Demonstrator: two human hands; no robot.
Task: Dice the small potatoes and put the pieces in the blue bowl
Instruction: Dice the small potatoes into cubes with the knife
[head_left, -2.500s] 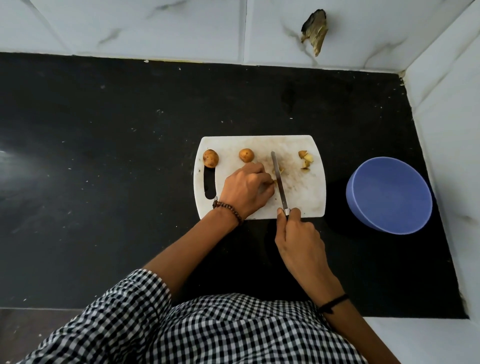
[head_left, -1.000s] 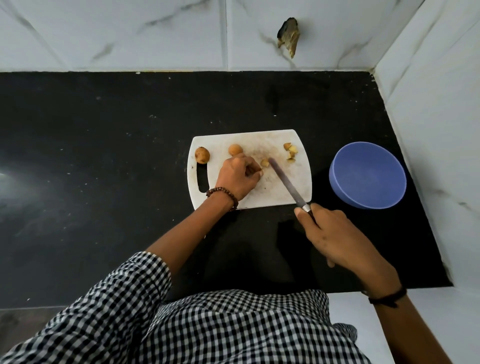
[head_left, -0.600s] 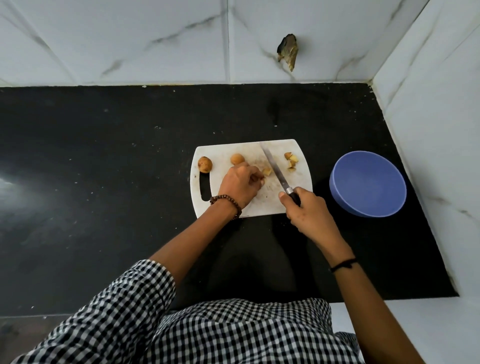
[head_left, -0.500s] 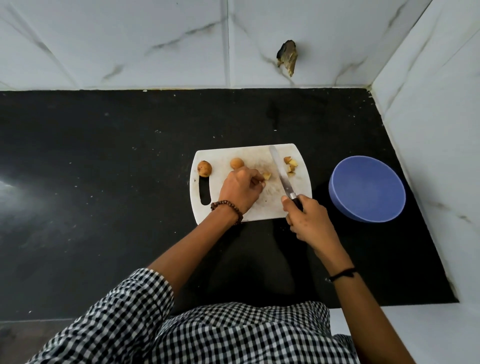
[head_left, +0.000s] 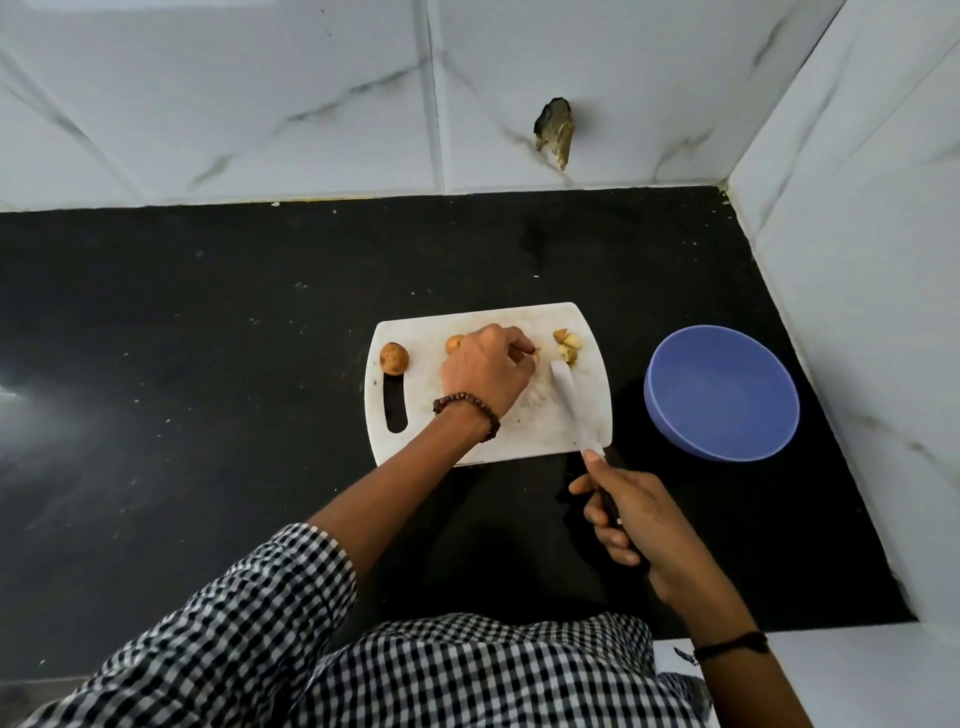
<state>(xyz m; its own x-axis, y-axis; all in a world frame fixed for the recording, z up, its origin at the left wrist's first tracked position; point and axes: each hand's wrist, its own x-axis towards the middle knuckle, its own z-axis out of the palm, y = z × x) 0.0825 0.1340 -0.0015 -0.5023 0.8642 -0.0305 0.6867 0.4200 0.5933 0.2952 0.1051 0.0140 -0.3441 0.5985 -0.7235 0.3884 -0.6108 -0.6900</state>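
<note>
A white cutting board lies on the black counter. One whole small potato sits at the board's left end, and a second potato peeks out from behind my left hand. That hand rests on the board with its fingers curled over a potato piece. A small pile of cut pieces lies at the board's far right. My right hand grips a knife whose blade lies flat across the board's right side. The blue bowl stands to the right, and looks empty.
White marble-tiled walls close off the back and right side of the black counter. A broken hole shows in the back wall. My checked shirt fills the bottom of the view.
My right hand has pulled back toward me off the board, drawing the knife with it. My left hand has shifted forward over the potato piece. The view has tilted slightly.
</note>
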